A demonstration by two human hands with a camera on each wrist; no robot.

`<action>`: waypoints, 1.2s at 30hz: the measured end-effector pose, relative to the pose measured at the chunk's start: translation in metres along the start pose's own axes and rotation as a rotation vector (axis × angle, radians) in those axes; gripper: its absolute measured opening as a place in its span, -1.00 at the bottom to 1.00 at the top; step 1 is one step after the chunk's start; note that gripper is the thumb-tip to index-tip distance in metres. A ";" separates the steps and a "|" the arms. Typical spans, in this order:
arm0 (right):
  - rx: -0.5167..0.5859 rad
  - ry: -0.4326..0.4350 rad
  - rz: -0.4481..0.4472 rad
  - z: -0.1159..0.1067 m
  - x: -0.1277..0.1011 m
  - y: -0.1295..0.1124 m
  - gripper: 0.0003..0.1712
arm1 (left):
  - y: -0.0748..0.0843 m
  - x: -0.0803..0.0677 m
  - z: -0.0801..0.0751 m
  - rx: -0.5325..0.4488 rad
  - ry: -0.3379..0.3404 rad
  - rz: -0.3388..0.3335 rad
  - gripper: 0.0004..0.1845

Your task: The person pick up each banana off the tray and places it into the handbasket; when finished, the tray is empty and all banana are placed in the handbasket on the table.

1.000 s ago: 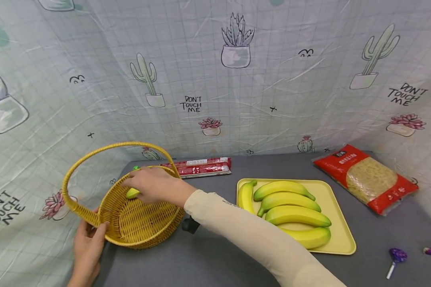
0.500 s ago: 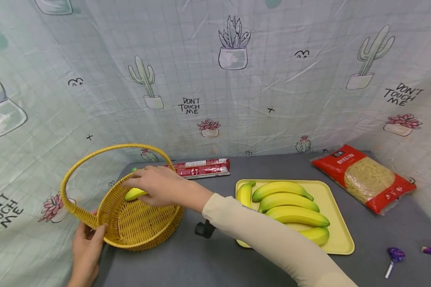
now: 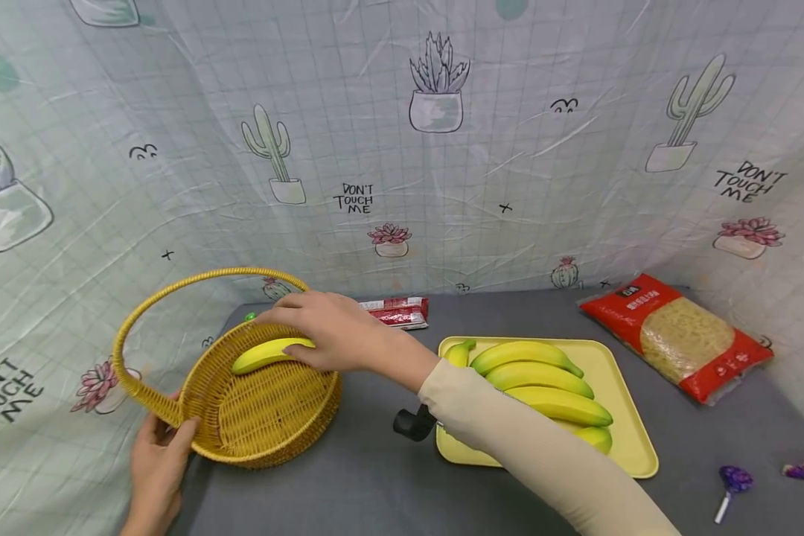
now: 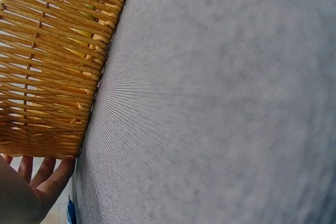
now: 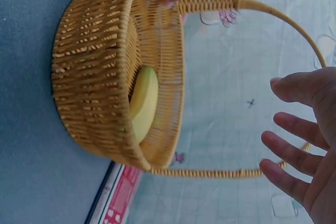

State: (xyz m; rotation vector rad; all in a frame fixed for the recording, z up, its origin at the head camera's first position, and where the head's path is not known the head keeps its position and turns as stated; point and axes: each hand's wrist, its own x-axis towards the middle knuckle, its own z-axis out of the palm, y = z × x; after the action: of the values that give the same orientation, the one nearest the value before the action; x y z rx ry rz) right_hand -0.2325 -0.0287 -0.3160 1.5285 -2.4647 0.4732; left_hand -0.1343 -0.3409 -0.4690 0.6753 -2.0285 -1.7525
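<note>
A yellow wicker basket with a tall arched handle stands on the left of the table. My left hand grips its near-left rim by the handle's foot, thumb over the edge and fingers outside. Inside the basket lies one banana, along the far wall. Above the far-right rim is my right hand, and it holds nothing. In the right wrist view the right fingers and thumb are spread apart from the banana. The left wrist view shows the basket's woven side with fingertips against it.
A pale yellow tray holds several bananas, partly behind the right sleeve. Behind the basket lies a red packet. A red pasta bag is at the back right, a purple lollipop nearer.
My right hand has let go of the banana in the basket and drawn back to the right, over the rim. More of the banana shows. The left hand keeps its grip on the basket.
</note>
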 end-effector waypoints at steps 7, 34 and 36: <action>0.045 0.053 0.028 -0.012 -0.018 0.011 -0.41 | 0.002 0.000 0.001 -0.038 0.005 -0.032 -0.37; 0.044 0.096 0.158 -0.050 -0.091 0.048 -0.34 | 0.006 0.002 -0.001 -0.105 0.009 -0.106 -0.37; 0.048 0.098 0.171 -0.052 -0.099 0.051 -0.33 | 0.006 0.002 -0.001 -0.106 0.003 -0.104 -0.37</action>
State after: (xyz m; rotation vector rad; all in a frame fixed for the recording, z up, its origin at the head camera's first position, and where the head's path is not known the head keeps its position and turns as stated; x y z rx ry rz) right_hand -0.2342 0.0937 -0.3094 1.2831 -2.5356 0.6256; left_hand -0.1362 -0.3420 -0.4627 0.7611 -1.9142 -1.9012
